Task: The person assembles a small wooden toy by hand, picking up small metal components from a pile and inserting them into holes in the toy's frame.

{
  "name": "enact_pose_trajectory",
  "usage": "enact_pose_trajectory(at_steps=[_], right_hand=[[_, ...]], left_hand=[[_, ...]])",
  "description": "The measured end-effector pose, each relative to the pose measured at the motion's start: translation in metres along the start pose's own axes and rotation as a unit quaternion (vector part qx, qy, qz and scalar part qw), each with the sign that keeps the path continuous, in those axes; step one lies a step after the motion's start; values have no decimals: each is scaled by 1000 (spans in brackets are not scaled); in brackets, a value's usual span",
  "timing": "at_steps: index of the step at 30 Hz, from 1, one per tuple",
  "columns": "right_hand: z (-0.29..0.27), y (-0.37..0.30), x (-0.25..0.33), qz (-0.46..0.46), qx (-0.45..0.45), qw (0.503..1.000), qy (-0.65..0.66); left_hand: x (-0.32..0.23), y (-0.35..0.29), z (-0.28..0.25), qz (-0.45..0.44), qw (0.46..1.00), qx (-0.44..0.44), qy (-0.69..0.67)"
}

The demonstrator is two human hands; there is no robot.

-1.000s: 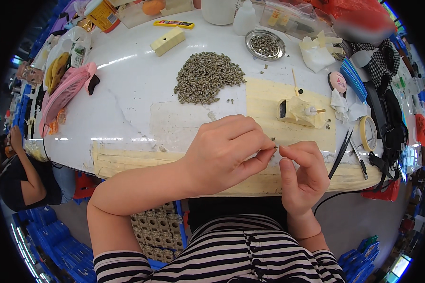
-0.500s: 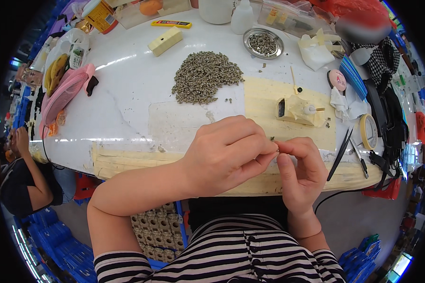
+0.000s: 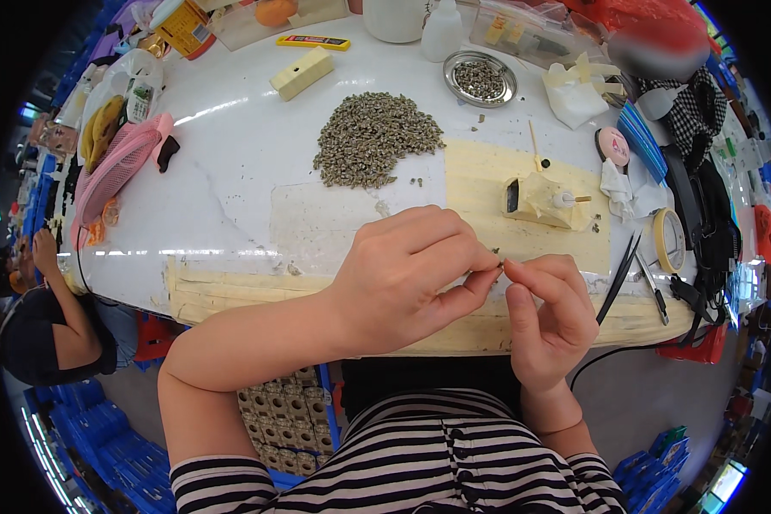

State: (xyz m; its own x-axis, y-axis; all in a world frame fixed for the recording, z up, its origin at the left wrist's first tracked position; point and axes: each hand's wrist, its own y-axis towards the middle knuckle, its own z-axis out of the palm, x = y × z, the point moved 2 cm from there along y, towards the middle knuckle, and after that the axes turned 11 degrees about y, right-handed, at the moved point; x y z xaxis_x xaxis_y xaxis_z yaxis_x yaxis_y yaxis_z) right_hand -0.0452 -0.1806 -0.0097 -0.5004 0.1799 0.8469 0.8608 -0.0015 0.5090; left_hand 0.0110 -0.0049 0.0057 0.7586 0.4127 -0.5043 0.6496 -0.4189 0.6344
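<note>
Over the table's front edge, my left hand (image 3: 415, 278) pinches a tiny metal part (image 3: 498, 252) between thumb and fingertips; only a dark greenish end shows. Close beside it is my right hand (image 3: 550, 313), its fingers curled and the index fingertip almost at the part. Its thumb stands a little apart from the index finger, and I see nothing between them. Beyond my hands lies a heap of small grey metal parts (image 3: 373, 137). Farther right, a round metal dish (image 3: 481, 79) holds more of them.
A tape-wrapped block (image 3: 540, 204) with a white nozzle stands ahead of my right hand. Black tweezers (image 3: 618, 278), a craft knife (image 3: 651, 278) and a tape roll (image 3: 668, 240) lie at right. At left are a pink mesh fan (image 3: 120, 171) and another person (image 3: 56, 317).
My right thumb and index finger have parted slightly and drawn a little away from my left fingertips. My left hand still pinches the small part.
</note>
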Motion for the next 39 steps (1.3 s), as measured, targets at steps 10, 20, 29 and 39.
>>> enact_pose_trajectory(at_steps=[10, 20, 29, 39], right_hand=[[3, 0, -4, 46, -7, 999, 17], [1, -2, -4, 28, -9, 999, 18], [0, 0, -1, -3, 5, 1000, 3], [1, 1, 1, 4, 6, 1000, -18]], left_hand=[[-1, 0, 0, 9, 1000, -7, -12], [-1, 0, 1, 6, 1000, -2, -10], [-2, 0, 0, -1, 1000, -1, -6], [-1, -1, 0, 2, 1000, -4, -6]])
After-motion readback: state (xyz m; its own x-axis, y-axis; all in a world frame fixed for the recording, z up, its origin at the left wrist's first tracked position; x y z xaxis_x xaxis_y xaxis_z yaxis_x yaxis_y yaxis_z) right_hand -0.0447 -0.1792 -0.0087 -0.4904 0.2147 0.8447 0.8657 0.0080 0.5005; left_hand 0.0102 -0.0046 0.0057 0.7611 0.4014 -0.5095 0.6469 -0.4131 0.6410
